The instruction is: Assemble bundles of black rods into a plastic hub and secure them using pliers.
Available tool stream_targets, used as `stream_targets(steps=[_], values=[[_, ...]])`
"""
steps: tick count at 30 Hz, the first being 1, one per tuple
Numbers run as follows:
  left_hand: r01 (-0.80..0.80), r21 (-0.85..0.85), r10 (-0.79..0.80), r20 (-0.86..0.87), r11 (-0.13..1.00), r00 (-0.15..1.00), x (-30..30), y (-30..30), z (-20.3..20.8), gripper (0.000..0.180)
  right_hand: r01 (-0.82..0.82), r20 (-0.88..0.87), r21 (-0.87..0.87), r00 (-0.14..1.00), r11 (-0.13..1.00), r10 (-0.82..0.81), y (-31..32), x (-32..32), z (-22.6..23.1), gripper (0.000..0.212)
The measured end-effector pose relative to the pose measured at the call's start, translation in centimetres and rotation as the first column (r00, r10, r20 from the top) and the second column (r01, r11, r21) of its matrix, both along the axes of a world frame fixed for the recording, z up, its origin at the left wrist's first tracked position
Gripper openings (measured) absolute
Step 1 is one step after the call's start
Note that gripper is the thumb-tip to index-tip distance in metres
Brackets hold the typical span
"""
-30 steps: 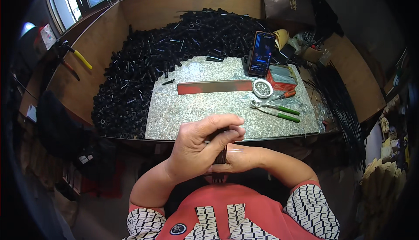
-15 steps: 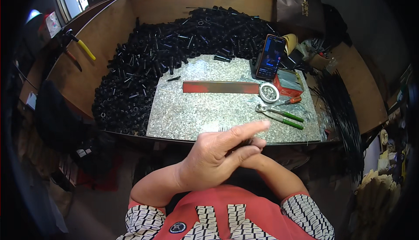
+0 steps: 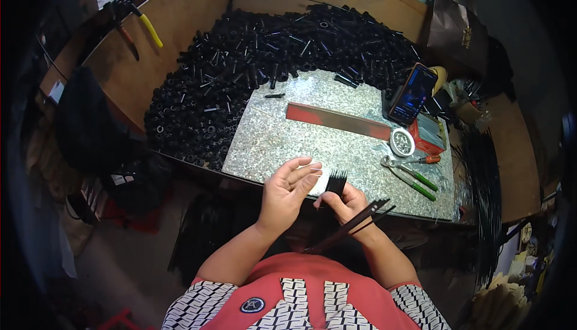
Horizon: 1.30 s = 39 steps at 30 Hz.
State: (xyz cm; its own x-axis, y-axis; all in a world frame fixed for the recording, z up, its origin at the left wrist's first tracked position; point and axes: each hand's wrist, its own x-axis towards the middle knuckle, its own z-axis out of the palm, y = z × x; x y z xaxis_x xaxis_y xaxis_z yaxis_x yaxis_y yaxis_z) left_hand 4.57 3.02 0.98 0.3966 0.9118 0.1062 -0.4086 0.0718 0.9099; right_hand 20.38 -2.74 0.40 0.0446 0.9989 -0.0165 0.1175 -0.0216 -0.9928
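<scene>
My right hand is closed around a bundle of thin black strips. Their fine ends stick up like comb teeth above the thumb. Longer black strips slant across the right wrist toward my lap; whether they belong to the same bundle is hidden. Just left of the bundle is my left hand, with its fingers bent and apart and no held thing visible. Both hands hover at the near edge of a speckled stone-look board.
Black tubular parts are heaped behind and left of the board. On it lie a red-brown bar, a white cup of small metal pieces, green-handled pincers and a screwdriver. A phone stands beyond. Long black strips hang at right.
My hands have drawn apart; the left one moved off the right, uncovering the black bundle. The longer strips have come into sight over the right wrist. The view has turned and tilted.
</scene>
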Motion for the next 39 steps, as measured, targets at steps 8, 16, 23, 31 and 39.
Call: stream_targets(steps=[8,16,23,31,39], values=[[-0.053,0.182,0.086,-0.175,0.982,0.981,1.3,0.3,0.1,0.016,-0.04,-0.031,-0.037,0.999,0.999,0.039,0.1,-0.2,1.1,0.015],[-0.117,0.287,0.182,-0.21,0.951,0.961,1.9,0.2,0.2,0.015,-0.058,-0.009,-0.036,0.998,0.998,0.058,0.1,0.1,1.2,0.014],[-0.078,0.215,0.116,-0.17,0.973,0.979,-0.2,2.6,1.0,0.04,-0.081,-0.002,-0.056,0.997,0.995,0.081,0.2,-0.2,1.0,0.018],[-0.248,0.793,0.819,-0.473,0.556,0.324,-6.8,14.6,-0.1,0.016,-0.053,0.073,-0.036,0.996,0.998,0.056,0.2,0.2,1.0,0.022],[0.095,0.749,0.754,-0.644,0.656,-0.127,-7.0,17.7,-0.7,0.011,-0.103,0.054,-0.005,0.993,0.995,0.103,0.6,-0.1,-0.3,0.026]])
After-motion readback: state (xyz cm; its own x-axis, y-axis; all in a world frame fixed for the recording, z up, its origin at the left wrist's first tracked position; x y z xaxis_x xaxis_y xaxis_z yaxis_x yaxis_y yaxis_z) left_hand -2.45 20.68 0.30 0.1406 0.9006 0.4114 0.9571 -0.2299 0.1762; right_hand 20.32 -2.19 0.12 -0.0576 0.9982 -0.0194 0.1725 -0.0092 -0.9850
